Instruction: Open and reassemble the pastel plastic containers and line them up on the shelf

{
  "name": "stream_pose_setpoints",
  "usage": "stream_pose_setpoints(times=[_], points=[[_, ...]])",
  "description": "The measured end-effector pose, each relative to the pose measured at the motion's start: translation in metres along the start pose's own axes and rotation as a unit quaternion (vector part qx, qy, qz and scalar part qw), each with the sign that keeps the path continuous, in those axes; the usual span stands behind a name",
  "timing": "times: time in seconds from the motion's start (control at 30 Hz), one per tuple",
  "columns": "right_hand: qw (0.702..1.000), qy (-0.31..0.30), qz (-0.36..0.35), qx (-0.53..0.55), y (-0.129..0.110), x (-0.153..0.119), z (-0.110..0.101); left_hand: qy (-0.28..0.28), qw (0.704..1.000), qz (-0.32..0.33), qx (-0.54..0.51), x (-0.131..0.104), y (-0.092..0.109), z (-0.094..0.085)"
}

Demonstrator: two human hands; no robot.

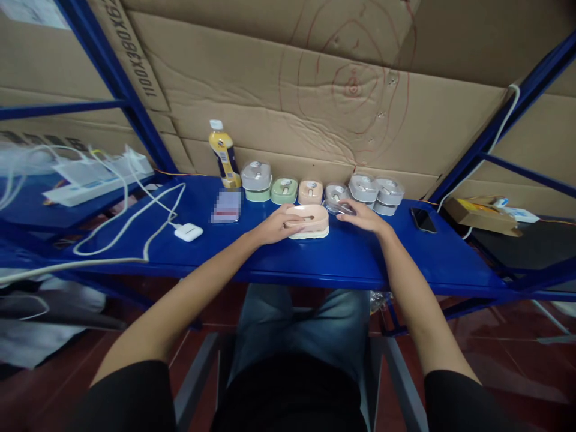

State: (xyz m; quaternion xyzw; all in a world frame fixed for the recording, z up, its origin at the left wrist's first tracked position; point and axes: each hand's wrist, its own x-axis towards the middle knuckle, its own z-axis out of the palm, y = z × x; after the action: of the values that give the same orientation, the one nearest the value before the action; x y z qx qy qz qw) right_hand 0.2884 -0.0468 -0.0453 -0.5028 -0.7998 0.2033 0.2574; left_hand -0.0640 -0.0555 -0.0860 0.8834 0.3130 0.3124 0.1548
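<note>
In front of me on the blue table, my left hand [279, 225] grips the left side of a pink oval plastic box [315, 221]. The box has no lid on, shows a slot inside, and rests on a white base with a wavy edge. To its right, my right hand [362, 217] has its fingers curved at a clear plastic lid [332, 207], thumb below and fingertips on its right edge. That lid is in front of a grey lidded box [336, 193], and part of its outline blends with it.
Behind stand a green box [284, 191], a peach box [310, 191] and stacked grey boxes [363, 189]. A yellow drink bottle [224, 157], a white earphone case [188, 232] with cables, and a dark phone [423, 220] lie around. Cardboard [252, 78] walls the back.
</note>
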Motion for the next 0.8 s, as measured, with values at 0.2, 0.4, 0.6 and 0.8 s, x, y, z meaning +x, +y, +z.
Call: stream_pose_setpoints(times=[0.2, 0.4, 0.6, 0.8], points=[[1.0, -0.02, 0.007, 0.009, 0.008, 0.001, 0.0, 0.075, 0.994, -0.084, 0.008, -0.007, -0.034, -0.022], [0.999, -0.038, -0.002, 0.027, 0.011, 0.003, 0.004, 0.055, 0.994, -0.094, 0.006, -0.009, -0.038, -0.023], [0.991, 0.105, -0.078, 0.038, -0.005, 0.003, 0.004, 0.075, 0.995, -0.07, -0.008, -0.001, 0.0, 0.0], [0.978, 0.035, -0.205, 0.006, -0.037, 0.015, 0.033, 0.077, 0.989, -0.112, -0.066, 0.006, 0.013, 0.016]])
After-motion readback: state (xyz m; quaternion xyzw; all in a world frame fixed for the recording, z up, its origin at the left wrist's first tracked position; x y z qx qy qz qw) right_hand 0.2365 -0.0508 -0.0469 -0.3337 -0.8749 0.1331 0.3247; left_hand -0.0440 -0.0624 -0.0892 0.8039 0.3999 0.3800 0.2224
